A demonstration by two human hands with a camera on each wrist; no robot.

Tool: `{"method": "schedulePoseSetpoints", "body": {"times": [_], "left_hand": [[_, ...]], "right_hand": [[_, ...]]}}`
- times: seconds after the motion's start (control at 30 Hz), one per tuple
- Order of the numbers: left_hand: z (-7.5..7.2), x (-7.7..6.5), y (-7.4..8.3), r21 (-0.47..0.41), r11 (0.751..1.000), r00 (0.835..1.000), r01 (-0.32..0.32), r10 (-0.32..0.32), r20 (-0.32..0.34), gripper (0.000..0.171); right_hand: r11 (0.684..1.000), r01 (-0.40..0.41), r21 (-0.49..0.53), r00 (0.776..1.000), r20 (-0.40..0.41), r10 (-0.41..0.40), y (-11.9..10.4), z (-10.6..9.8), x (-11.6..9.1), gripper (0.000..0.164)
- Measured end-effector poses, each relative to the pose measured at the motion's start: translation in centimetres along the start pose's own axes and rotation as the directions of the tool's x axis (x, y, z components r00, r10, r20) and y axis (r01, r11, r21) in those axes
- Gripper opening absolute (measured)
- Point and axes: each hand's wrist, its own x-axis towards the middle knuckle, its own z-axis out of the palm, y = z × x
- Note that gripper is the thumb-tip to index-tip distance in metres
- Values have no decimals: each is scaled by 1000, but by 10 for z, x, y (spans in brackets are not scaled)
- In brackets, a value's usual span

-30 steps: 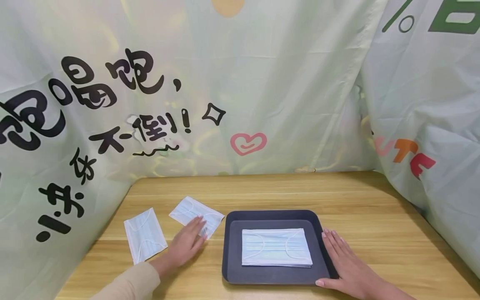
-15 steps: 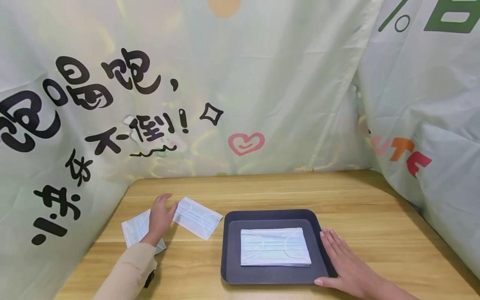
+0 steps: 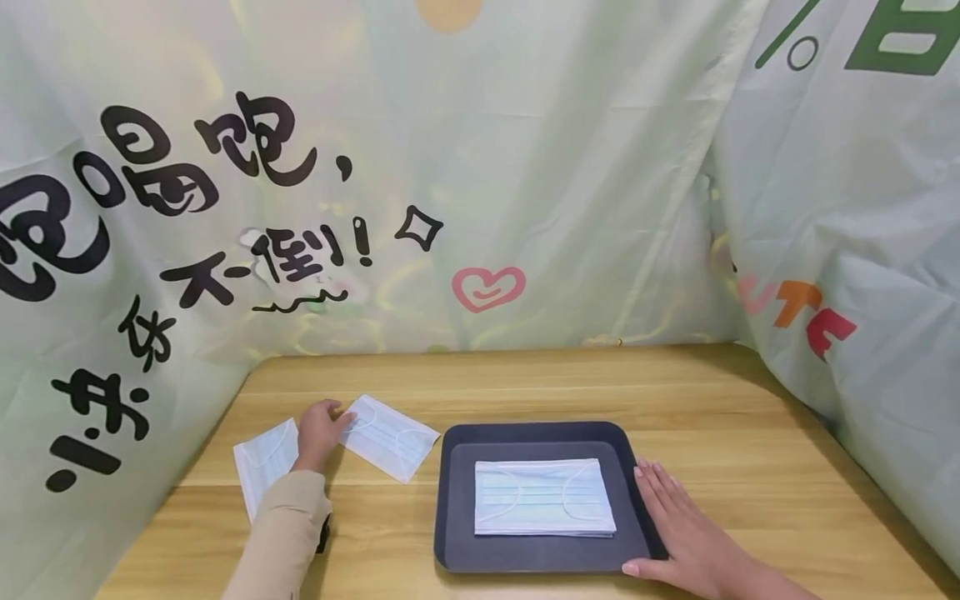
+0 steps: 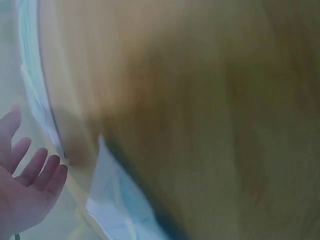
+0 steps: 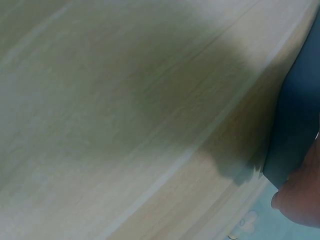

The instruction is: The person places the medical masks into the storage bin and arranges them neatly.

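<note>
My left hand (image 3: 321, 433) reaches over the left part of the table, its fingertips right at the left corner of a pale blue face mask (image 3: 392, 440). In the left wrist view the fingers of that hand (image 4: 30, 185) are loosely bent with nothing between them. Another face mask (image 3: 262, 462) lies to its left, partly hidden by the forearm. A dark rectangular tray (image 3: 457, 550) carries a neat stack of face masks (image 3: 543, 497). Along the tray's right side rests my right hand (image 3: 686, 525), fingers straight and thumb at the near corner.
The wooden table (image 3: 757, 450) stretches behind and to the right of the tray. Pale printed curtains (image 3: 585, 208) with black lettering and a pink heart hang round its back and sides.
My left hand has drawn back left from the right-hand loose mask, rising beside it, then lowering to its left corner. The right hand keeps its place at the tray.
</note>
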Motion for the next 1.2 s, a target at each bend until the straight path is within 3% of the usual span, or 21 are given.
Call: {"method": "schedulePoseSetpoints", "body": {"times": [0.33,0.7,0.93,1.2], "left_hand": [[10,1,8,12,1000,999,-4,4,-43,38],[6,-1,17,88,996,1000,25,-24,-8,40],[7,-2,18,133,990,999,50,-50,-5,39],[-1,-2,18,117,988,994,102,-105,18,29]], "right_hand": [[999,-41,4,999,27,41,-1,-3,1,111],[998,-55,11,998,21,55,-4,-3,2,109],[981,-172,84,972,175,156,-5,-7,3,104],[971,-211,114,959,217,183,-6,-7,4,104]]}}
